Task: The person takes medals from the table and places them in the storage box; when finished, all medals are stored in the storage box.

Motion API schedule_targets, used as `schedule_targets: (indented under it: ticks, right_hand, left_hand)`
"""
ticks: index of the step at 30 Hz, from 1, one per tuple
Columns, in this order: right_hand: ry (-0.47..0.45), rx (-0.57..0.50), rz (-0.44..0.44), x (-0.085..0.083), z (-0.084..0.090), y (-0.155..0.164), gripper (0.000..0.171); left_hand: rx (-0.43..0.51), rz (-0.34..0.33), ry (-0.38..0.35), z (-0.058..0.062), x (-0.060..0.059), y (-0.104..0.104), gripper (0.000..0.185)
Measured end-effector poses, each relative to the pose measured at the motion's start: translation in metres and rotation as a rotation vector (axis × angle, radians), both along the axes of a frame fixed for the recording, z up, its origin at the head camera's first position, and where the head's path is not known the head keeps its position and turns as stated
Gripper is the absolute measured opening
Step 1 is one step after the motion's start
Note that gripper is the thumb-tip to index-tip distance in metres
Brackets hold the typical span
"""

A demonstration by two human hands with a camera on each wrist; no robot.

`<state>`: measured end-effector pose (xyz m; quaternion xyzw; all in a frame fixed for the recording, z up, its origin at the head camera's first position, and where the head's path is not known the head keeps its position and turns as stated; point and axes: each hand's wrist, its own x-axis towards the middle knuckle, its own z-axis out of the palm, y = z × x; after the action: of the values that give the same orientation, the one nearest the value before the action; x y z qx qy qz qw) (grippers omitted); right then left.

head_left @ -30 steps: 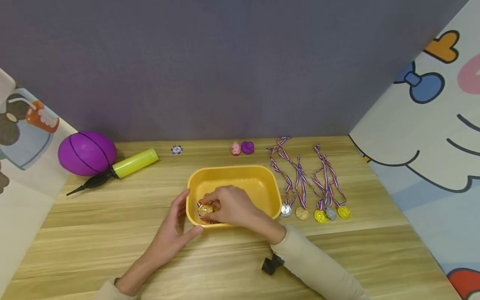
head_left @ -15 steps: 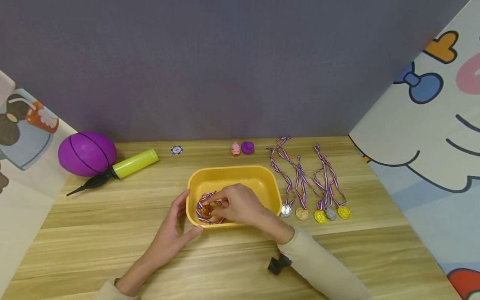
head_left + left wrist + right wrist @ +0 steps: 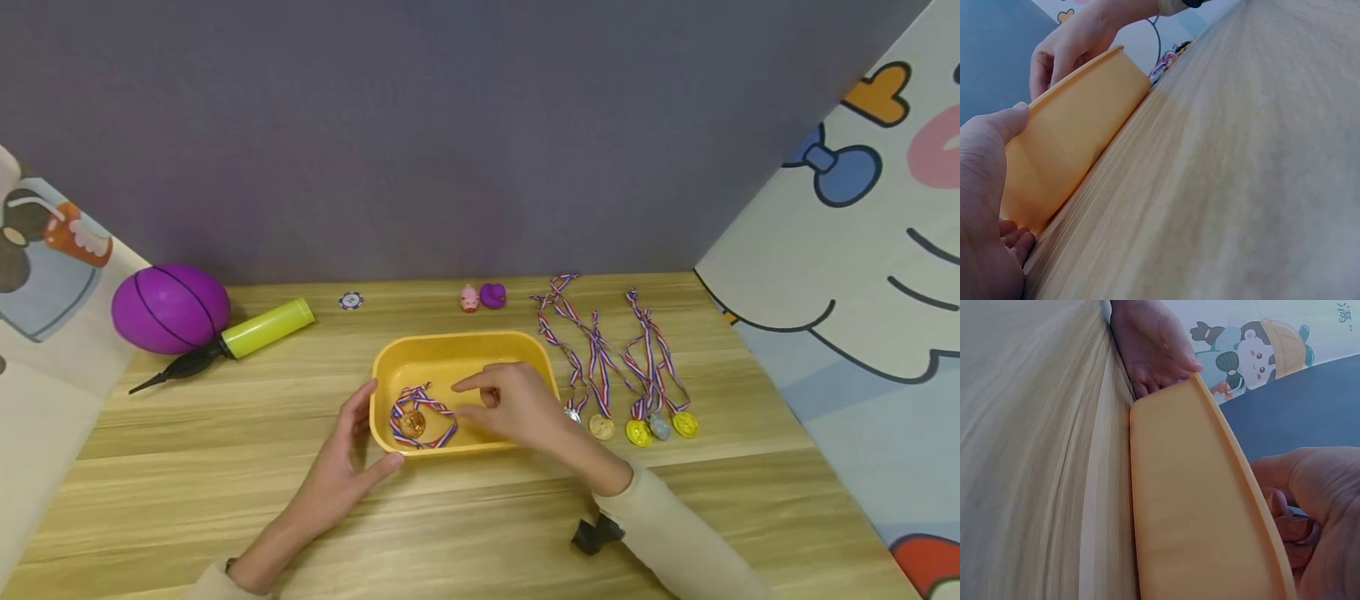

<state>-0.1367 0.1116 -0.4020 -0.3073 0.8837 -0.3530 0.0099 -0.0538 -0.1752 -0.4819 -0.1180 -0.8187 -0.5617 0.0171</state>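
Inside the left end of a yellow plastic tub (image 3: 517, 337), a gold medal (image 3: 412, 424) lies within its looped red, white and blue ribbon (image 3: 442, 407). My left hand (image 3: 347, 454) holds the tub's near left corner. In the left wrist view its thumb (image 3: 1013, 120) touches the rim, and fingertips show low by the wall. Over the tub's right half is my right hand (image 3: 517, 404), thumb and forefinger spread apart with nothing between them. The other fingers are bent, as the right wrist view shows beyond the tub's wall (image 3: 1191, 487).
Several ribboned medals (image 3: 638, 432) lie right of the tub, partly behind my right wrist. Toward the back are a pink pig toy (image 3: 469, 298), a purple duck (image 3: 492, 295) and a poker chip (image 3: 351, 300). A purple ball (image 3: 171, 308) and hand pump (image 3: 266, 329) sit left.
My right hand has let go of the gold medal and moved right, leaving medal and ribbon on the tub's floor. My left hand stays at the corner.
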Motion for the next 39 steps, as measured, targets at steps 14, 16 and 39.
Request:
schedule_targets:
  ticks: [14,16,39]
  right_hand:
    - [0.156,-0.167,-0.139,0.007,-0.003,0.054,0.022]
    - [0.151,-0.196,-0.156,0.008,-0.004,0.063,0.021]
    - [0.247,-0.299,-0.340,0.017,-0.026,0.144,0.030]
  left_hand:
    - [0.000,0.004,0.000,0.000,0.001,-0.001,0.102]
    - [0.000,0.004,0.000,0.000,0.001,-0.001,0.102]
    - [0.016,-0.008,-0.003,0.000,0.000,0.000,0.102]
